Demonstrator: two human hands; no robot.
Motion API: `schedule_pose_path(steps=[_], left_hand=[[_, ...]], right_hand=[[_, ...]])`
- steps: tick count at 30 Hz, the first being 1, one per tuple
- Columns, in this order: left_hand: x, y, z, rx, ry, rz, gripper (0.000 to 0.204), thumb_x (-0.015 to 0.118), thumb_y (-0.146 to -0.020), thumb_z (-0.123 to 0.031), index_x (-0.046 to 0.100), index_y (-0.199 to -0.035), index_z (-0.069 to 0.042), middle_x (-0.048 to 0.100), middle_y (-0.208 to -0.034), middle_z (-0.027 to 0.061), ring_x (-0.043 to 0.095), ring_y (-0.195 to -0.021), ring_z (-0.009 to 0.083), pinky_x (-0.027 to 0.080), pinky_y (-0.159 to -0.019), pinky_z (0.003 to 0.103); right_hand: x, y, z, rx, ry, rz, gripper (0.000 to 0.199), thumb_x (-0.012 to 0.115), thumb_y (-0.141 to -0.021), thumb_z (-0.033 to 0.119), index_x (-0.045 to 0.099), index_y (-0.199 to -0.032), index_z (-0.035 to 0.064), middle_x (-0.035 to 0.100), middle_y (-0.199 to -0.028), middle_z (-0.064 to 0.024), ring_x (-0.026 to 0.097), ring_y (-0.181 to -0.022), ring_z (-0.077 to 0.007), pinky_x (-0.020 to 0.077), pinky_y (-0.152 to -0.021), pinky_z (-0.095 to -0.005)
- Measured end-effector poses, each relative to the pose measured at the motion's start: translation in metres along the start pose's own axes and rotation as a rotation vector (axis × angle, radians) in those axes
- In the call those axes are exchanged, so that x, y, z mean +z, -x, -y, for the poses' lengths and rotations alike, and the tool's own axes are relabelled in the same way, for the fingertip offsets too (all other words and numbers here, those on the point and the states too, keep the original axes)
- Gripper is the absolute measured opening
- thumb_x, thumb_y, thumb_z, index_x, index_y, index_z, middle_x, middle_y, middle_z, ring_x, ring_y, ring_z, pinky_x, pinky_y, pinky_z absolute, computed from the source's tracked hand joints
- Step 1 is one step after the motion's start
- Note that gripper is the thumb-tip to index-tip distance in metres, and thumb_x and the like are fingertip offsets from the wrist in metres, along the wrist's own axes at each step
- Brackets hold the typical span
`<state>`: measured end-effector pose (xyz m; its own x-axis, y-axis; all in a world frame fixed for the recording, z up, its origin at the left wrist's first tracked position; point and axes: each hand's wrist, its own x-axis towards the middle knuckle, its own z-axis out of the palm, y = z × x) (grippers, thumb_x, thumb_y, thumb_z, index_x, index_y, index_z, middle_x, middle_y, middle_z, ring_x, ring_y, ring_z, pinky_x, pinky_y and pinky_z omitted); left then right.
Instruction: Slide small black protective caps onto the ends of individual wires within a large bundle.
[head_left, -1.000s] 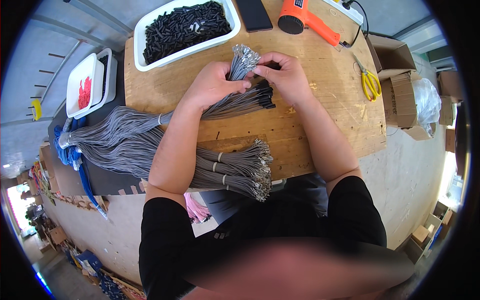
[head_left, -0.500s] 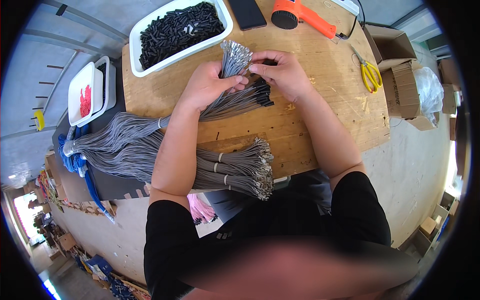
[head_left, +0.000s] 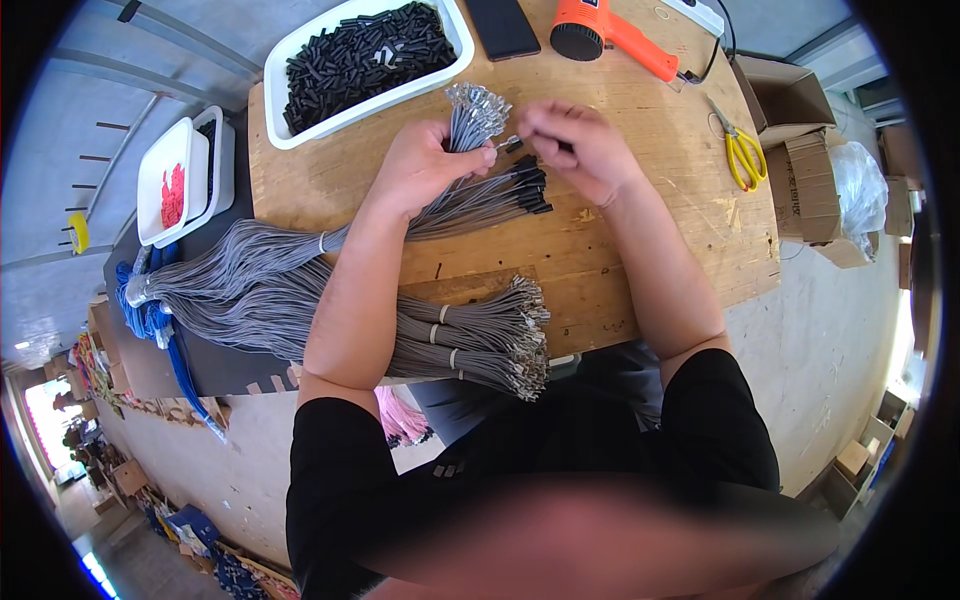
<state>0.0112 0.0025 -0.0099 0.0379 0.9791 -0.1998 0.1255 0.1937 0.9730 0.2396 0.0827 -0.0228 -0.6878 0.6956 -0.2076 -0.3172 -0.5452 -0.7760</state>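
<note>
My left hand (head_left: 425,168) is closed around a bundle of grey wires (head_left: 462,133), whose bare metal terminals (head_left: 480,104) fan out above the thumb. One wire end with a short black sleeve (head_left: 514,146) sticks out between my two hands. Just right of it, my right hand (head_left: 585,150) has curled fingers, with a dark piece like a black sleeve (head_left: 563,148) showing in them. Below the hands lie grey wires with black-sleeved ends (head_left: 528,185). Nearer me, tied grey wire bundles (head_left: 425,335) end in bare metal terminals.
A white bin (head_left: 372,118) of black sleeves stands at the back, beside a dark phone (head_left: 503,28). An orange heat gun (head_left: 625,42) and yellow-handled scissors (head_left: 743,155) lie to the right. Another white tub (head_left: 150,200) with red pieces is at left; cardboard boxes (head_left: 800,180) stand beyond the table.
My right hand has moved slightly right, away from the terminals, and its fingers have curled in. A black-sleeved wire end now shows between the hands. The left hand keeps its hold.
</note>
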Motion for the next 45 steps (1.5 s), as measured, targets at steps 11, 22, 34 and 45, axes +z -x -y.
schedule_pose_path(steps=[11, 22, 34, 45], left_hand=[[0.001, 0.001, -0.006, 0.007, 0.055, -0.018, 0.023, 0.079, -0.085, -0.015, 0.073, -0.097, 0.003, 0.069, -0.08, 0.0035, 0.061, -0.071, 0.009, 0.049, -0.066, 0.025], [-0.003, -0.001, -0.001, 0.013, 0.079, -0.027, 0.023, 0.079, -0.084, -0.017, 0.072, -0.092, 0.003, 0.068, -0.078, 0.004, 0.061, -0.07, 0.01, 0.048, -0.066, 0.026], [-0.004, -0.002, 0.0, -0.009, 0.138, -0.047, 0.026, 0.08, -0.083, -0.02, 0.071, -0.09, 0.003, 0.068, -0.077, 0.0049, 0.061, -0.069, 0.0105, 0.048, -0.065, 0.026], [-0.004, 0.0, 0.0, -0.002, 0.16, -0.05, 0.025, 0.079, -0.084, -0.019, 0.071, -0.09, 0.004, 0.069, -0.079, 0.0058, 0.062, -0.071, 0.0111, 0.049, -0.066, 0.026]], right_hand=[[-0.005, -0.003, -0.001, -0.062, -0.235, -0.088, 0.019, 0.053, -0.101, 0.005, 0.058, -0.116, -0.0051, 0.062, -0.095, -0.0095, 0.051, -0.069, -0.01, 0.0382, -0.052, -0.0187], [-0.003, -0.001, 0.0, 0.025, -0.244, -0.07, 0.03, 0.056, -0.1, 0.013, 0.06, -0.124, -0.0055, 0.059, -0.084, -0.0049, 0.047, -0.063, -0.0078, 0.0321, -0.046, -0.0172], [0.015, 0.003, -0.001, -0.125, 0.119, -0.122, 0.012, 0.062, -0.095, 0.001, 0.065, -0.107, 0.0012, 0.068, -0.09, -0.0078, 0.046, -0.063, -0.0047, 0.0305, -0.05, -0.0172], [0.016, 0.004, -0.005, -0.14, 0.16, -0.148, 0.015, 0.069, -0.088, -0.007, 0.069, -0.1, 0.0023, 0.062, -0.081, 0.0015, 0.039, -0.059, -0.0018, 0.0283, -0.051, -0.0178]])
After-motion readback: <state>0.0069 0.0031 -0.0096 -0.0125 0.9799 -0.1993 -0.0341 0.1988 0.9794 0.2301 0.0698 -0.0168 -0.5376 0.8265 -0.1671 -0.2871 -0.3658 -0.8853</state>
